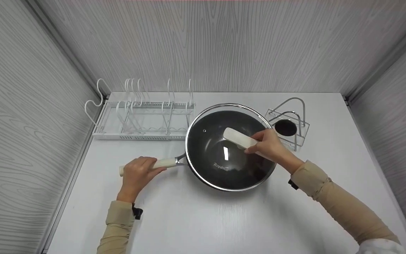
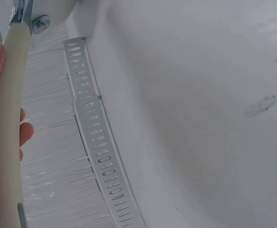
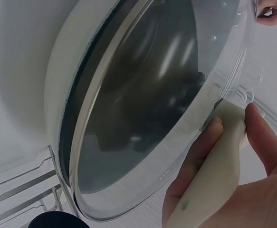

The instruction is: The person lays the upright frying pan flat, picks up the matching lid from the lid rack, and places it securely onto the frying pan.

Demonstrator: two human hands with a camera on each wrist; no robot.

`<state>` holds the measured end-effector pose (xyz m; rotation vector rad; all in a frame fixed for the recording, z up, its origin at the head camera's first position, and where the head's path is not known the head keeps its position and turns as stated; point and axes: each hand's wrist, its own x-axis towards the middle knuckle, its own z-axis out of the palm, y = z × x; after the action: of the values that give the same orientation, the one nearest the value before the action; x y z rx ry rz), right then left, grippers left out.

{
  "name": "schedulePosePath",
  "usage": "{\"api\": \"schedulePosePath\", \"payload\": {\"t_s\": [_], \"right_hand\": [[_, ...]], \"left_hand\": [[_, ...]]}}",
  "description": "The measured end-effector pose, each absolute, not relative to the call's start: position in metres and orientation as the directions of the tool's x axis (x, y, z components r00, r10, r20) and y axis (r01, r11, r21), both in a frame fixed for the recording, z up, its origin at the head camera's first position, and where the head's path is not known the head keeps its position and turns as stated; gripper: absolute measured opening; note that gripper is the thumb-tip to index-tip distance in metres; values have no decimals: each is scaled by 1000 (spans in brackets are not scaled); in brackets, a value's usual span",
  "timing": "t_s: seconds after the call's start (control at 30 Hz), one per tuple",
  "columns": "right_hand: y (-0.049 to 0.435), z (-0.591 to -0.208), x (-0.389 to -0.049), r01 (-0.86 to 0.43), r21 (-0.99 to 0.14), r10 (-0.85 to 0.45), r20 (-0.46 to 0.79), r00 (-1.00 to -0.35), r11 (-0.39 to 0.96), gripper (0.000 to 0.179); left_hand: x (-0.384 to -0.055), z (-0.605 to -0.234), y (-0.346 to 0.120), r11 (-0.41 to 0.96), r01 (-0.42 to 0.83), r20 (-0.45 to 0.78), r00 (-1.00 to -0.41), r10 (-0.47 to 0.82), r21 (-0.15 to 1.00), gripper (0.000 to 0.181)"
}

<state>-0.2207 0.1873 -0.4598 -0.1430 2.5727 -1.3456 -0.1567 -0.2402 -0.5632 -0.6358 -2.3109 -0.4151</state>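
My left hand (image 1: pixel 137 173) grips the cream handle (image 1: pixel 166 162) of a deep frying pan (image 3: pixel 60 80), pale outside and dark inside. In the left wrist view, the thumb and fingertips show on either side of this handle (image 2: pixel 10 118). A round glass lid (image 1: pixel 203 148) with a metal rim covers the pan's mouth, and the dark inside shows through it. My right hand (image 1: pixel 268 144) holds the lid's flat cream handle (image 1: pixel 238 137) between thumb and fingers. At the far side, the lid's rim reaches past the pan's dark inside in the head view.
A white wire rack (image 1: pixel 143 138) with upright loops stands at the back left, close to the pan. Behind the right hand is a small metal wire stand (image 1: pixel 303 132) with a dark round piece (image 1: pixel 285 127). Grey wood-grain panels (image 1: pixel 203 46) enclose the white table (image 1: pixel 203 225).
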Motion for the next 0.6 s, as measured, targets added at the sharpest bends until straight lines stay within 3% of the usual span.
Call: {"api": "schedulePosePath", "payload": {"t_s": [0.6], "right_hand": [[179,-471,-229,68,-775,-200,-245,-949,628,34]], "left_hand": [[-157,-565,-241,828,547,701,-640,316,126,42]]}}
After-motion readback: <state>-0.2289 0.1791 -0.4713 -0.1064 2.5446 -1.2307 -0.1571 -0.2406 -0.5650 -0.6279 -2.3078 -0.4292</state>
